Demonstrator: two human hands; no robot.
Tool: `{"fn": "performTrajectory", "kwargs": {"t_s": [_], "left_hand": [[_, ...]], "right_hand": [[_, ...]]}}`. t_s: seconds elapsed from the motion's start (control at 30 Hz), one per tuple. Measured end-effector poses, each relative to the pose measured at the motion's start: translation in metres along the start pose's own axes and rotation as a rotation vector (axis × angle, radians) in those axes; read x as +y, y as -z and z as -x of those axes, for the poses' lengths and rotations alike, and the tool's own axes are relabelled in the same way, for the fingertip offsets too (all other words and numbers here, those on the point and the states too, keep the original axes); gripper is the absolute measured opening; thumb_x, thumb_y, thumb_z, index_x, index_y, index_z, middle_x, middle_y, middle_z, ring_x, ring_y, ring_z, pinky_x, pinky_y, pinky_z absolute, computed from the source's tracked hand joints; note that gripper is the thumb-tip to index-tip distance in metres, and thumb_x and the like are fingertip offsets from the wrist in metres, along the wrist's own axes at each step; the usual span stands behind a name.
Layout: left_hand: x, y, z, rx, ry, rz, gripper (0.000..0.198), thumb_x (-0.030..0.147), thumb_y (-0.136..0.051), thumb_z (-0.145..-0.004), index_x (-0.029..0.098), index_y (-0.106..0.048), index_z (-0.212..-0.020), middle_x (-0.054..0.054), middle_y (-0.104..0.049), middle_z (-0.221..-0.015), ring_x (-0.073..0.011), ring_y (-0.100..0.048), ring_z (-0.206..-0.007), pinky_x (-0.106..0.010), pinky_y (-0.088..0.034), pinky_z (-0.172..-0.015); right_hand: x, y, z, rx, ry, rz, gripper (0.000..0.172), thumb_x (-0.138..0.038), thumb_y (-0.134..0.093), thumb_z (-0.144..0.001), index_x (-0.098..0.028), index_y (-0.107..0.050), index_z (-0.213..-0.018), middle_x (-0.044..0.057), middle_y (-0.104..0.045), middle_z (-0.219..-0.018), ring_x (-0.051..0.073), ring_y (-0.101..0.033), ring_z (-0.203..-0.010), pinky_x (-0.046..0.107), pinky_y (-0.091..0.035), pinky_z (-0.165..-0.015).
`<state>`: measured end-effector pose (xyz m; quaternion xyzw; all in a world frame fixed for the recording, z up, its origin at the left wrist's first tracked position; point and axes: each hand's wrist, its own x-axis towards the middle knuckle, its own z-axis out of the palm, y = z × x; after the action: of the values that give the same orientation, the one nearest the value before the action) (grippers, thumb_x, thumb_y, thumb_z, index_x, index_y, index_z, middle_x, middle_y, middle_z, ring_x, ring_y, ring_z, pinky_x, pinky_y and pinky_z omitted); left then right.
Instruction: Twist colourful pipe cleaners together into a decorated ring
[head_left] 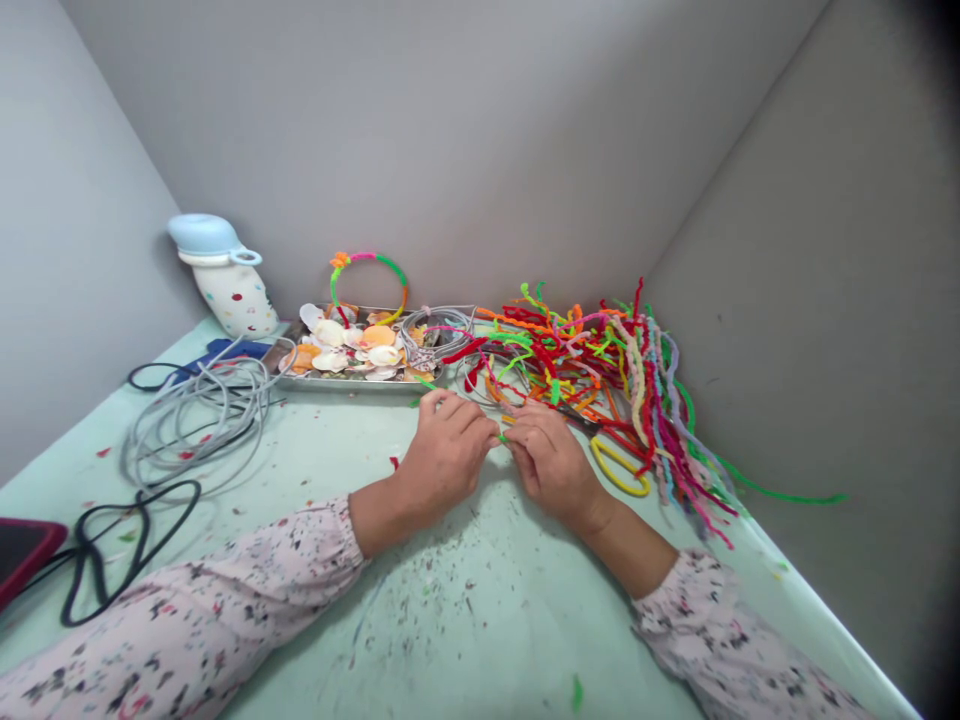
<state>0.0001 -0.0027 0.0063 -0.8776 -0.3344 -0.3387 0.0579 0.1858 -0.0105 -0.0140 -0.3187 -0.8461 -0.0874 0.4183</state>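
My left hand (445, 452) and my right hand (551, 462) meet at the middle of the pale green table (480, 600), fingertips pinched together on a small green pipe cleaner piece (501, 437). A green end (425, 381) pokes out past the left fingers. Just beyond the hands lies a big heap of coloured pipe cleaners (600, 380). Yellow-handled scissors (619, 468) rest beside my right hand.
A metal tray (337, 382) with shells and a coloured pipe cleaner ring (369, 275) sits at the back. A spotted white and blue container (225, 275) stands back left. Grey cable coils (195, 415), black cords (112, 550) and a red-edged device (22, 550) lie left. Grey walls close in.
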Motion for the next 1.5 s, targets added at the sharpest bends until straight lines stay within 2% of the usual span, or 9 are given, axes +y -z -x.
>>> {"fn": "performTrajectory", "kwargs": {"t_s": [0.23, 0.43, 0.63, 0.77, 0.83, 0.97, 1.2, 1.4, 1.5], "left_hand": [[0.003, 0.000, 0.001, 0.049, 0.016, -0.006, 0.014, 0.022, -0.048, -0.090, 0.020, -0.061, -0.093, -0.004, -0.063, -0.089, -0.0193, -0.050, -0.090, -0.043, -0.030, -0.093], [0.009, 0.007, 0.003, 0.245, 0.031, 0.083, 0.021, 0.023, -0.055, -0.085, 0.020, -0.058, -0.106, -0.008, -0.061, -0.106, -0.0225, -0.050, -0.101, -0.042, -0.035, -0.092], [0.008, -0.002, 0.007, -0.054, -0.075, 0.208, 0.016, 0.023, -0.047, -0.090, 0.017, -0.059, -0.099, -0.006, -0.063, -0.081, -0.0191, -0.055, -0.081, -0.034, -0.041, -0.075], [0.006, -0.010, 0.009, -0.204, -0.018, 0.320, 0.029, 0.022, -0.047, -0.090, 0.017, -0.051, -0.119, -0.006, -0.066, -0.095, -0.0165, -0.059, -0.082, -0.030, -0.046, -0.074], [0.003, -0.013, 0.009, -0.203, 0.044, 0.336, 0.026, 0.022, -0.047, -0.090, 0.017, -0.053, -0.115, -0.006, -0.067, -0.096, -0.0163, -0.061, -0.083, -0.029, -0.047, -0.074], [-0.002, -0.014, 0.007, -0.005, 0.106, 0.331, 0.016, 0.020, -0.046, -0.091, 0.018, -0.062, -0.095, -0.007, -0.068, -0.099, -0.0173, -0.061, -0.093, -0.030, -0.047, -0.082], [0.000, 0.002, 0.004, 0.257, -0.021, 0.289, 0.016, 0.014, -0.049, -0.088, 0.020, -0.064, -0.092, -0.003, -0.064, -0.083, -0.0142, -0.055, -0.078, -0.028, -0.042, -0.071], [0.004, 0.006, 0.006, 0.458, -0.082, 0.095, 0.009, 0.019, -0.062, -0.081, 0.024, -0.068, -0.083, 0.001, -0.054, -0.071, -0.0126, -0.048, -0.069, -0.030, -0.037, -0.071], [0.005, 0.005, 0.006, 0.504, -0.075, 0.010, 0.012, 0.021, -0.065, -0.079, 0.027, -0.069, -0.088, 0.000, -0.052, -0.076, -0.0135, -0.050, -0.074, -0.033, -0.037, -0.077]], "right_hand": [[-0.001, 0.000, -0.002, 0.020, -0.021, -0.009, 0.018, -0.012, -0.048, -0.085, -0.021, -0.055, -0.100, 0.010, -0.060, -0.096, 0.024, -0.056, -0.102, 0.050, -0.048, -0.091], [0.000, 0.002, -0.003, 0.123, -0.126, 0.017, 0.019, -0.011, -0.049, -0.086, -0.022, -0.053, -0.101, 0.008, -0.060, -0.095, 0.023, -0.055, -0.097, 0.049, -0.048, -0.088], [-0.001, 0.003, 0.000, 0.310, -0.309, -0.079, 0.014, -0.017, -0.047, -0.088, -0.022, -0.052, -0.100, 0.008, -0.058, -0.096, 0.023, -0.056, -0.099, 0.049, -0.047, -0.090], [-0.008, 0.004, 0.001, 0.397, -0.351, -0.250, 0.013, -0.018, -0.045, -0.089, -0.023, -0.050, -0.100, 0.008, -0.056, -0.098, 0.023, -0.056, -0.102, 0.051, -0.045, -0.096], [-0.010, 0.004, 0.001, 0.389, -0.324, -0.315, 0.014, -0.018, -0.044, -0.090, -0.023, -0.050, -0.100, 0.007, -0.055, -0.097, 0.022, -0.056, -0.100, 0.051, -0.045, -0.096], [-0.013, 0.002, 0.002, 0.312, -0.304, -0.393, 0.014, -0.020, -0.041, -0.091, -0.024, -0.051, -0.101, 0.007, -0.056, -0.097, 0.022, -0.057, -0.100, 0.050, -0.046, -0.095], [-0.014, 0.004, 0.003, 0.147, -0.304, -0.442, 0.016, -0.019, -0.042, -0.091, -0.022, -0.052, -0.102, 0.007, -0.058, -0.099, 0.021, -0.057, -0.098, 0.045, -0.047, -0.092], [-0.014, 0.007, 0.002, 0.104, -0.313, -0.417, 0.014, -0.022, -0.042, -0.091, -0.022, -0.053, -0.100, 0.006, -0.057, -0.094, 0.020, -0.056, -0.094, 0.041, -0.046, -0.088], [-0.013, 0.007, 0.002, 0.078, -0.319, -0.413, 0.014, -0.022, -0.042, -0.091, -0.022, -0.053, -0.100, 0.006, -0.057, -0.095, 0.020, -0.056, -0.095, 0.041, -0.046, -0.087]]}}
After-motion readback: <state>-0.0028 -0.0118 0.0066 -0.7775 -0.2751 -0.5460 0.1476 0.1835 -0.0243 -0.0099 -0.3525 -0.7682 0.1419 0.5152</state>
